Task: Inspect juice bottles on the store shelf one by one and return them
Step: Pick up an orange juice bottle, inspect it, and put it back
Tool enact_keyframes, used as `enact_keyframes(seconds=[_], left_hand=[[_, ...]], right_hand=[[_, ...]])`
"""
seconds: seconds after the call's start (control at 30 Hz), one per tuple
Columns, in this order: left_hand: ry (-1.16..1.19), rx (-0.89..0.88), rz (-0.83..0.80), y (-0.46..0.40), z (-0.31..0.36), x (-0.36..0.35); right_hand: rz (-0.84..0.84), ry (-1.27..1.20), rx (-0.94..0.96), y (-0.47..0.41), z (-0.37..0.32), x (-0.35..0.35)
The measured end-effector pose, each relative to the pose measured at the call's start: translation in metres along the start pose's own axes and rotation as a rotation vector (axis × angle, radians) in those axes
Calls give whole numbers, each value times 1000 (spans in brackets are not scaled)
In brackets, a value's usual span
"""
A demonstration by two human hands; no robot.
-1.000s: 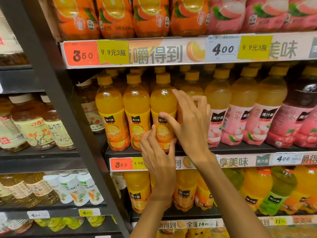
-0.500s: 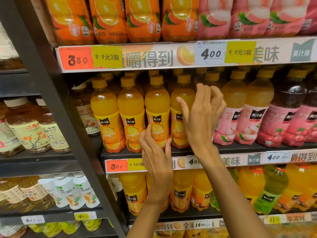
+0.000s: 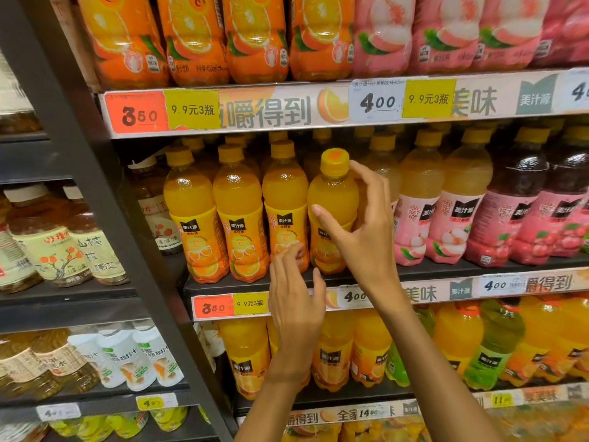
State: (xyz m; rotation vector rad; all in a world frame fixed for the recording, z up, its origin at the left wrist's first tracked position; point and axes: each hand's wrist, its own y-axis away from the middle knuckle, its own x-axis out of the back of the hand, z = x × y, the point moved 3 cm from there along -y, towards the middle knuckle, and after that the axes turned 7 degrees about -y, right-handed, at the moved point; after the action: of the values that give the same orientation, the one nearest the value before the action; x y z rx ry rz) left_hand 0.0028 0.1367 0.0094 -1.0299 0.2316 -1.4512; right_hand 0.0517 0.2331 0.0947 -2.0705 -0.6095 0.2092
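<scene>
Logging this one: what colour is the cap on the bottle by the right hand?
Yellow-orange, on the bottle's cap; head view.

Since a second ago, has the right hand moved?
Yes. The right hand shifted right along the row, from the third and fourth orange bottles to the fourth bottle, nearer the pink bottles.
</scene>
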Motion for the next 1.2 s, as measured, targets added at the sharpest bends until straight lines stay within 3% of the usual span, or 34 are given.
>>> enact_keyframes(seconds=[0.2,0.5,0.63,0.73,0.87,1.07,1.2], left_hand=[[127,-37,-142,3,8,4],[443,79,-418,14,19,24],[710,156,-557,27,24,40],[877,221,-717,37,22,50],[921,271,-918,47,20,58],[818,284,-772,47,19,68],[738,350,-642,55,20,69]], right_hand=[[-155,-293,-196,10,-5,1],[1,-648,-473,16,-17,22],[-72,-777,-570,17,-17,28],[-170,-1047,-742,19,-16,27],[-227,-1134,-856,34,-14,21],[-122,-869,-789,46,-25,23],[-171,-884,-846,53,-33,22]])
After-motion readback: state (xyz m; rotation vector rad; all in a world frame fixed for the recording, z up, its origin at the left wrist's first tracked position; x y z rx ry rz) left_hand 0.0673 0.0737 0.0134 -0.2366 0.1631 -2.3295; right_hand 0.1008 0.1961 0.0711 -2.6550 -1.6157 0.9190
